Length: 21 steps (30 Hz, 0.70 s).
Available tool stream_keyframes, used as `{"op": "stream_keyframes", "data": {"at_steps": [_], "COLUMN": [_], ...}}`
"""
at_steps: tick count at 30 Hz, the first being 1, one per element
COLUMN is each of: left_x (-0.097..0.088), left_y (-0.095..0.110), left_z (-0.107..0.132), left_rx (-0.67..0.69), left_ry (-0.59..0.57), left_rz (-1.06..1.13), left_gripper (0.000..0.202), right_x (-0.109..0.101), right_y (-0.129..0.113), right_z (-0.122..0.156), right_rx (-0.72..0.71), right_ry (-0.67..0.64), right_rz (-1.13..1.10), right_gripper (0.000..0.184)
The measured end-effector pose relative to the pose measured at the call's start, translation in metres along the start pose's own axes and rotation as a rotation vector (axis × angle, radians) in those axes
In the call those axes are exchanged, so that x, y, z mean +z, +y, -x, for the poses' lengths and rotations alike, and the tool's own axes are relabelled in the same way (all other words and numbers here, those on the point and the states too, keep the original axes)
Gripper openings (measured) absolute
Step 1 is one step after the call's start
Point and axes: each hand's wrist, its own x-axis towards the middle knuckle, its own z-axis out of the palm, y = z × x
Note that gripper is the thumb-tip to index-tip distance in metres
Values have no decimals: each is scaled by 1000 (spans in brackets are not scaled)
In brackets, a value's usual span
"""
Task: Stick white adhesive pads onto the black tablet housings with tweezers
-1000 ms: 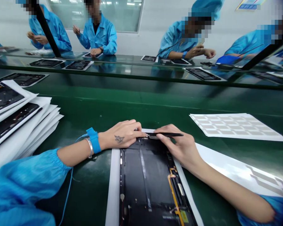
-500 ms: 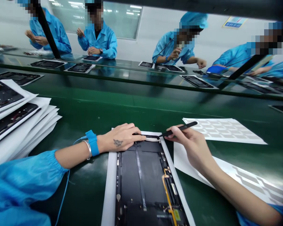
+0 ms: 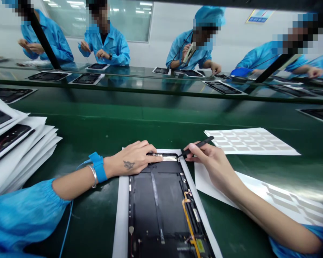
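Tweezers (image 3: 204, 142), pinched in the right hand (image 3: 214, 157), point at a pale strip (image 3: 170, 158); the left hand (image 3: 134, 157) touches its other end, those fingers' grip unclear.

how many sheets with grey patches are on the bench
2 visible: the farther sheet lies beyond the right hand; the nearer sheet is partly hidden by the right forearm. More may lie underneath.

Whitish glare across green table (image 3: 309, 175)
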Motion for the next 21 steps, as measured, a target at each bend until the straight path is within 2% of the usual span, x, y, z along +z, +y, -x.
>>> {"op": "stream_keyframes", "data": {"at_steps": [5, 10, 15, 18, 21], "left_x": [0, -5, -14, -10, 0], "left_y": [-1, 0, 8, 13, 13], "left_z": [1, -2, -23, -32, -30], "left_rx": [0, 10, 27, 34, 43], "left_ry": [-7, -55, -132, -110, -40], "left_rz": [-4, -82, -255, -297, -305], "left_gripper": [41, 45, 47, 48, 46], "right_x": [0, -3, -6, -6, -3], "right_y": [3, 3, 7, 3, -7], "right_z": [-2, -10, -18, -14, -6], "right_rx": [-14, -173, -321, -438, -562], "right_ry": [18, 82, 27, -1, -37], "right_rz": [46, 65, 219, 303, 436], "right_gripper": [47, 42, 40, 33, 24]}}
